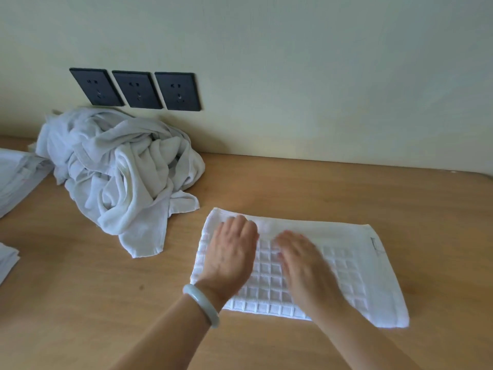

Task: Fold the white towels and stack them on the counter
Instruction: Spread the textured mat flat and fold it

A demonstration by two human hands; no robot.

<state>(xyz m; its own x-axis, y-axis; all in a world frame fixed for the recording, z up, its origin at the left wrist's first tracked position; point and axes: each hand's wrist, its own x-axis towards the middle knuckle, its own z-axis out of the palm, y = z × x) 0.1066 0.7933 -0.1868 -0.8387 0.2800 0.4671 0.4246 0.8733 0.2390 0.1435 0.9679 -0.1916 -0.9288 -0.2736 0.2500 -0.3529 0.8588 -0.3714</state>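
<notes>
A white waffle-weave towel (354,273) lies folded flat on the wooden counter (346,188), right of centre. My left hand (229,252), with a pale bangle on its wrist, presses flat on the towel's left part, fingers straight. My right hand (304,260) lies flat on the towel's middle, slightly blurred. A crumpled heap of white towels (120,166) sits at the back left against the wall. Folded white cloth (16,174) lies at the far left edge, and another folded piece (6,260) shows below it.
Three black wall sockets (133,89) sit on the cream wall above the heap. The counter's rounded back corner is at the far right. Bare wood stretches in front of the heap and behind the flat towel.
</notes>
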